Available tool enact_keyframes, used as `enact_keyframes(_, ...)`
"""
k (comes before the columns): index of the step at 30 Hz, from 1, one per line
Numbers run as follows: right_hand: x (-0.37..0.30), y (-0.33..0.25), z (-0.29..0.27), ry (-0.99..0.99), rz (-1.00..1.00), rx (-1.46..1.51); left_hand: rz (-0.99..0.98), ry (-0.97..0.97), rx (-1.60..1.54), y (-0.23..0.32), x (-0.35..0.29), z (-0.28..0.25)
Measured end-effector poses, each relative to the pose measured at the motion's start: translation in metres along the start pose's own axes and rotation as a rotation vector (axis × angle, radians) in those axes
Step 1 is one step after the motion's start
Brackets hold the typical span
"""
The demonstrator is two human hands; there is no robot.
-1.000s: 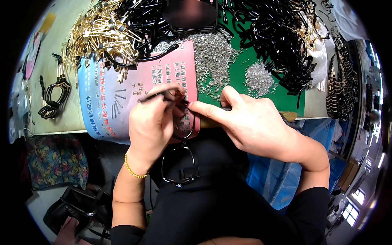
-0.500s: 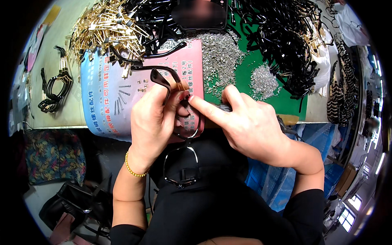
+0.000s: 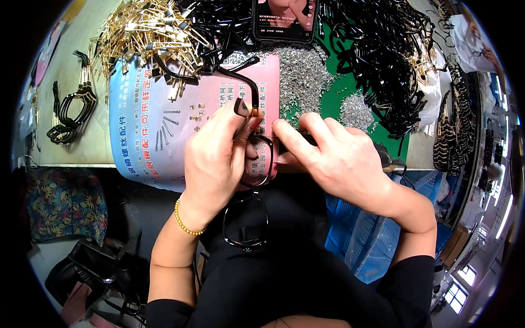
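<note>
Left hand: my left hand sits at the centre of the frame, fingers and thumb pinched on the black glasses frame near its upper rim, a gold bead bracelet on the wrist.
Right hand: my right hand comes in from the right, forefinger stretched to the frame's upper corner; its fingers close round a dark tool that pokes out past the palm, though I cannot tell its tip.
Glasses frame: held upright between both hands just below centre; one lens rim lies between my thumbs, the other hangs lower over my dark lap, and a black temple arm rises up and left from it.
Mat: a pink and blue printed sheet lies under my hands, with a few small screws and pins left of my left hand.
Upper centre: a heap of tiny silver screws on green cloth, and a phone at the top edge.
Upper left: a pile of gold metal parts.
Upper right: a tangle of black frame parts.
Far left: a few black temples lie on the table.
</note>
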State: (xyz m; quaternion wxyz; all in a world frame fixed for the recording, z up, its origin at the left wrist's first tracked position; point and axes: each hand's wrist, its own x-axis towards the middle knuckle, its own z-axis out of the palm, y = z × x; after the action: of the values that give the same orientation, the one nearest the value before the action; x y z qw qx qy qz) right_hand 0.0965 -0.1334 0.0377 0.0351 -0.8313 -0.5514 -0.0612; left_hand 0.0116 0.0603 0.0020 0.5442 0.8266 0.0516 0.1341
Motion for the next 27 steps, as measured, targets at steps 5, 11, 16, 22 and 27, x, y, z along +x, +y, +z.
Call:
enact_keyframes(5,0.005,0.000,0.003,0.003,-0.001,0.032,-0.001,-0.020,0.000,0.001,0.002,0.000)
enact_keyframes(11,0.001,0.000,-0.024,-0.074,0.254,0.204,-0.052,0.081,0.008,-0.001,0.021,-0.001)
enact_keyframes(16,-0.025,0.011,-0.044,-0.175,0.361,0.238,0.109,0.403,-0.153,0.000,0.061,0.000)
enact_keyframes(22,-0.046,0.006,-0.034,-0.300,0.405,0.242,-0.188,0.429,-0.630,0.015,0.024,-0.025)
enact_keyframes(27,-0.042,0.006,-0.035,-0.300,0.421,0.265,-0.010,0.484,-0.281,-0.011,-0.021,-0.037)
